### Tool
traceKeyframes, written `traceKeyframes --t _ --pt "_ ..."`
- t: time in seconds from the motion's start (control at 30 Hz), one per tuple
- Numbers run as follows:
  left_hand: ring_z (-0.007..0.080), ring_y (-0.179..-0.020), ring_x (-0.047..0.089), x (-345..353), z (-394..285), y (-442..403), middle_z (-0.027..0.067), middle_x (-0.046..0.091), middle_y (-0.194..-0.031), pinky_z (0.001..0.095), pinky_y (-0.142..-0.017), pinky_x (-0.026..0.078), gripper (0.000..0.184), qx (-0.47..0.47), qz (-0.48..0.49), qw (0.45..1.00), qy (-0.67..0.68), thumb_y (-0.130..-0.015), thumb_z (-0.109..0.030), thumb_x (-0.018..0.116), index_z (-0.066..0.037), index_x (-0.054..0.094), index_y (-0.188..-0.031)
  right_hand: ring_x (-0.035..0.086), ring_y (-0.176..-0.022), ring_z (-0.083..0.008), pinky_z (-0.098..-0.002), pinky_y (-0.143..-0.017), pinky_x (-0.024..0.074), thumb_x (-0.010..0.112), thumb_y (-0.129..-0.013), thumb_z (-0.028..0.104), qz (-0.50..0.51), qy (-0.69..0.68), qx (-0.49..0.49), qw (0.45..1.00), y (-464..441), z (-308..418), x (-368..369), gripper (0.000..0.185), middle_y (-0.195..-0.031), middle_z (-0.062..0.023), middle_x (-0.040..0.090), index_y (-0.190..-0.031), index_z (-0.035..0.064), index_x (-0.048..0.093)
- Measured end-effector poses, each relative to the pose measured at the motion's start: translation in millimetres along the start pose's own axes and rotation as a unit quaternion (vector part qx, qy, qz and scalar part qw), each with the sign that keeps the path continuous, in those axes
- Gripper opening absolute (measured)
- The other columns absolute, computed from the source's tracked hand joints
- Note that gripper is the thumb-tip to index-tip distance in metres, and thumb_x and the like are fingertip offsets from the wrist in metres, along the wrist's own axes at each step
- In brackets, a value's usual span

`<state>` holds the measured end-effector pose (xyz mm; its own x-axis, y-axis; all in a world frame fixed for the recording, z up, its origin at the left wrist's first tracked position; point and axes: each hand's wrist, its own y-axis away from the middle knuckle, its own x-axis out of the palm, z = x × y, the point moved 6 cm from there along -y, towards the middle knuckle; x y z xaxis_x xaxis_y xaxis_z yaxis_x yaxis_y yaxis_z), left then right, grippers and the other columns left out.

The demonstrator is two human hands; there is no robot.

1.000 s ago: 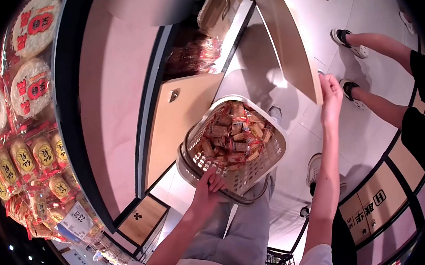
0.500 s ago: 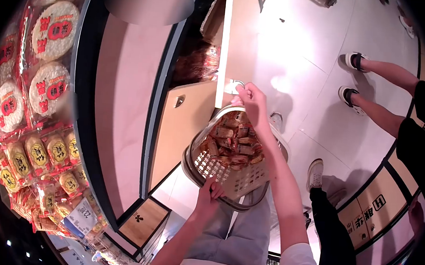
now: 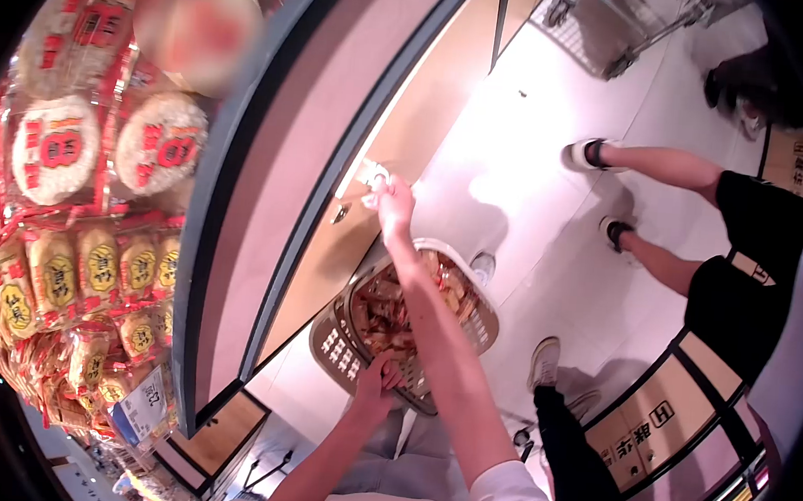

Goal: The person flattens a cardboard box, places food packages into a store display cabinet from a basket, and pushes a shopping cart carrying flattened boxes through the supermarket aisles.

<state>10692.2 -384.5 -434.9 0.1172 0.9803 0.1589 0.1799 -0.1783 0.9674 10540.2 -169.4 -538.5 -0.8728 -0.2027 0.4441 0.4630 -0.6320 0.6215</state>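
My right hand point(image 3: 391, 205) reaches forward with curled fingers at a wooden cabinet door point(image 3: 422, 112). A small whitish thing point(image 3: 378, 174) shows at the fingertips, too blurred to name. Beside the hand, a dark round fitting point(image 3: 340, 214) sits on the neighbouring panel. My left hand point(image 3: 381, 376) is closed at the near side of a beige perforated shopping basket point(image 3: 338, 353), its fingers around what appears to be the handle. Several small wrapped snacks point(image 3: 381, 300) with red packaging lie in the basket. My right forearm passes over it and hides part of the contents.
Packaged rice crackers point(image 3: 159, 145) and yellow-labelled snacks point(image 3: 57, 273) fill the shelf at left, with a price tag point(image 3: 142, 409). A person in black shorts point(image 3: 737, 307) stands at right; another dark trouser leg point(image 3: 573, 458) is nearer. A metal cart point(image 3: 603, 32) stands at far right.
The cabinet door, standing open earlier with red packages visible inside, is now closed or nearly so. My right hand moved left with it. The basket shifted lower left, and the view turned.
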Motion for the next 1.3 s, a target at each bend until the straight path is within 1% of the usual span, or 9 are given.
traceKeyframes --t 0.23,0.53,0.63,0.73,0.93,1.03,1.1,1.23,1.3 --pt "0.0102 -0.042 0.027 15.2 -0.2 28.6 -0.0020 0.027 -0.045 0.0252 -0.049 0.029 0.034 -0.013 0.035 0.999 -0.008 -0.081 -0.019 0.050 -0.014 0.034 -0.053 0.047 -0.049 -0.0085 -0.0223 -0.047 0.0389 0.050 -0.084 0.027 -0.011 0.313 -0.090 0.945 43.0 54.6 -48.0 0.029 -0.055 -0.0036 0.050 -0.074 0.0006 0.048" --pt "0.0112 -0.052 0.045 41.1 -6.6 76.9 -0.0002 0.049 -0.061 0.0242 -0.052 0.037 0.009 0.021 0.022 0.999 0.038 -0.078 -0.015 0.056 -0.008 0.052 -0.073 0.056 -0.066 -0.0115 -0.0273 -0.059 0.0434 0.044 -0.086 0.036 0.143 0.558 0.071 0.814 244.7 66.1 -88.1 0.035 -0.069 -0.0044 0.060 -0.087 0.0044 0.059" --pt "0.0114 -0.064 0.050 44.4 -9.9 87.3 0.0011 0.052 -0.071 0.0239 -0.058 0.040 0.011 0.093 0.036 0.995 0.010 -0.077 -0.014 0.055 -0.006 0.053 -0.085 0.056 -0.078 -0.0166 -0.0298 -0.068 0.0431 0.042 -0.083 0.050 0.067 0.276 0.393 0.875 286.6 40.5 -87.7 0.046 -0.083 -0.0018 0.060 -0.097 0.0086 0.057" --pt "0.0163 -0.087 0.049 49.3 -28.0 109.0 0.0054 0.051 -0.092 0.0280 -0.076 0.038 0.030 0.207 0.047 0.976 -0.048 -0.077 -0.015 0.052 -0.004 0.047 -0.105 0.052 -0.084 -0.0151 -0.0288 -0.070 0.0425 0.037 -0.082 0.058 0.139 0.193 0.366 0.900 295.6 68.1 -42.9 0.054 -0.096 -0.0031 0.054 -0.111 0.0132 0.049" --pt "0.0276 -0.097 0.048 33.5 -38.6 122.8 0.0152 0.053 -0.097 0.0351 -0.086 0.035 0.039 0.221 0.002 0.957 -0.186 -0.073 -0.018 0.054 -0.005 0.047 -0.109 0.053 -0.080 -0.0146 -0.0300 -0.067 0.0437 0.041 -0.082 0.053 0.162 0.245 0.367 0.883 300.4 62.3 -35.6 0.046 -0.091 -0.0031 0.055 -0.100 0.0118 0.053" --pt "0.0317 -0.097 0.047 17.8 -56.6 139.9 0.0163 0.054 -0.092 0.0381 -0.083 0.037 0.035 0.350 -0.019 0.877 -0.330 -0.073 -0.019 0.054 -0.006 0.051 -0.105 0.054 -0.072 -0.0120 -0.0274 -0.062 0.0446 0.049 -0.083 0.043 0.119 0.260 0.334 0.898 317.5 74.6 -6.9 0.036 -0.082 -0.0022 0.057 -0.091 0.0093 0.056" --pt "0.0261 -0.082 0.053 9.6 -77.1 166.6 0.0164 0.050 -0.097 0.0348 -0.067 0.043 0.020 0.563 -0.063 0.716 -0.409 -0.076 -0.018 0.056 -0.002 0.057 -0.088 0.052 -0.057 -0.0091 -0.0217 -0.051 0.0419 0.053 -0.082 0.033 0.177 0.280 0.290 0.898 314.7 82.9 6.3 0.025 -0.068 0.0006 0.055 -0.083 0.0092 0.056" --pt "0.0176 -0.070 0.053 -16.5 -128.5 214.7 0.0092 0.051 -0.082 0.0291 -0.063 0.044 0.012 0.483 0.067 0.827 -0.280 -0.079 -0.013 0.054 -0.001 0.056 -0.083 0.033 -0.039 -0.0039 -0.0192 -0.037 0.0238 0.055 -0.082 0.022 0.161 0.339 0.296 0.878 308.2 71.1 -2.5 0.018 -0.048 0.0064 0.037 -0.066 0.0123 0.050" --pt "0.0250 -0.076 0.053 -34.2 -163.9 272.3 0.0088 0.054 -0.085 0.0329 -0.067 0.044 0.007 0.584 0.009 0.755 -0.298 -0.075 -0.009 0.055 -0.005 0.055 -0.081 0.029 -0.038 -0.0038 -0.0204 -0.037 0.0210 0.054 -0.081 0.018 0.162 0.351 0.287 0.877 330.0 71.5 17.7 0.022 -0.046 0.0065 0.034 -0.061 0.0134 0.047"
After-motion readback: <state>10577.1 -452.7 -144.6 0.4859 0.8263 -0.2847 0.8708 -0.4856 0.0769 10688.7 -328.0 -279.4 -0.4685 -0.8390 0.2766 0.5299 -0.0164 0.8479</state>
